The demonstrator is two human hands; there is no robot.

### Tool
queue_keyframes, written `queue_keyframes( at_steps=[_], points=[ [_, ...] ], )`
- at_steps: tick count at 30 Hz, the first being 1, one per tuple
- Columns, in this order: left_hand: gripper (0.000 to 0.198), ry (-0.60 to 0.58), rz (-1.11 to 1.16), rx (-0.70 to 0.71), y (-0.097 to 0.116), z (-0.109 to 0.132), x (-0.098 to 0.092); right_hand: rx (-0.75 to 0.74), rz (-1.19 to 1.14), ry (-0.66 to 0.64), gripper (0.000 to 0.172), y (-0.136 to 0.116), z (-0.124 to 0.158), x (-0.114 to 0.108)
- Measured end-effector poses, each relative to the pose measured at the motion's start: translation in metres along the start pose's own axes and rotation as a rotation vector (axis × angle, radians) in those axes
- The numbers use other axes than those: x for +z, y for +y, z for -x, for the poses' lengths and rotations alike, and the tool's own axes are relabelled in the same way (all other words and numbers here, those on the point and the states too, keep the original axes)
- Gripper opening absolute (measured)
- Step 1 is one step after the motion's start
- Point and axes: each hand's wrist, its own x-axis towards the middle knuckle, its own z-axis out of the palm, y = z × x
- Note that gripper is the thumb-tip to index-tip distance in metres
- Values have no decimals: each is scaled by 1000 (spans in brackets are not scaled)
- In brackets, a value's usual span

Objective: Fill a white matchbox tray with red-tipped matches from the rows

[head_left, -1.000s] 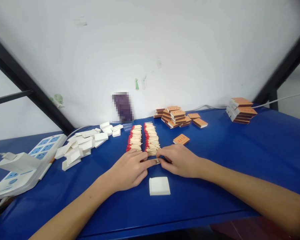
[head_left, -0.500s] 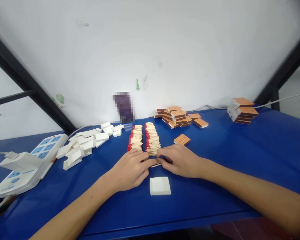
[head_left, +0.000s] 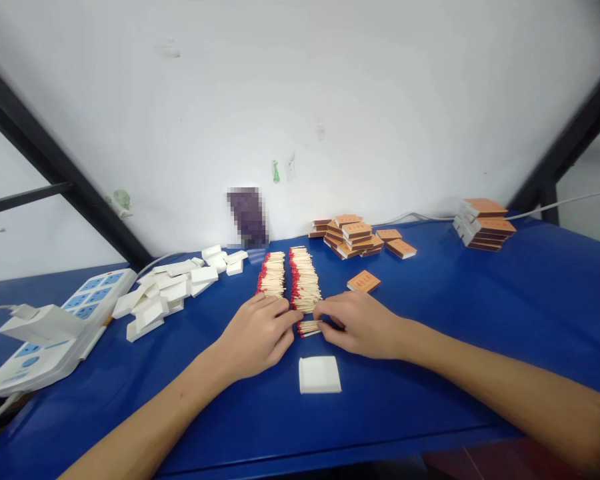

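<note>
A small bunch of matches [head_left: 309,328] lies on the blue table between my hands, just in front of the right-hand row of matches [head_left: 305,280], red heads to the left. My left hand [head_left: 260,331] rests at the head side, its index finger reaching to the gap between bunch and row, its thumb apart. At the stick ends, my right hand [head_left: 357,323] has thumb and index finger closed around the small bunch. A second row of matches [head_left: 272,273] stands behind my left hand. Nearer to me is a white matchbox tray [head_left: 320,375], lying by itself.
White trays [head_left: 165,287] are heaped at left, beside a power strip [head_left: 100,287] with a plugged-in adapter [head_left: 40,325]. Orange matchboxes [head_left: 357,230] are piled at the back, one matchbox [head_left: 364,281] lies near my right hand, and a stack of matchboxes [head_left: 487,225] stands far right.
My left index finger has drawn back left and slightly up from over the small bunch, so its matches now show. The right hand has barely moved.
</note>
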Motion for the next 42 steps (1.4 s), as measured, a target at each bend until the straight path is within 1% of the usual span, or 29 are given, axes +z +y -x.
queue_keyframes(
  at_steps=[3, 11, 16, 20, 27, 38, 42],
  points=[
    [31, 7, -5, -2, 1, 0, 0, -3, -4, 2, 11, 0, 0, 0],
    [30, 9, -50, -101, 0, 0, -1, 25, -10, 1, 13, 0, 1, -1],
    [31, -17, -24, -94, 1, 0, 0, 20, -19, 17, 15, 0, 0, 0],
    [31, -33, -11, -99, 2, -1, 0, -5, -42, -4, 15, -1, 0, -2],
    [32, -31, -4, -92, 2, -1, -1, -18, -53, -14, 13, -1, 0, -3],
    [31, -61, 41, -98, 2, -2, 1, -45, -71, -18, 11, -4, 2, -2],
    [31, -48, 54, -96, 2, -1, 1, -62, -72, -18, 12, -5, 2, -2]
  ],
)
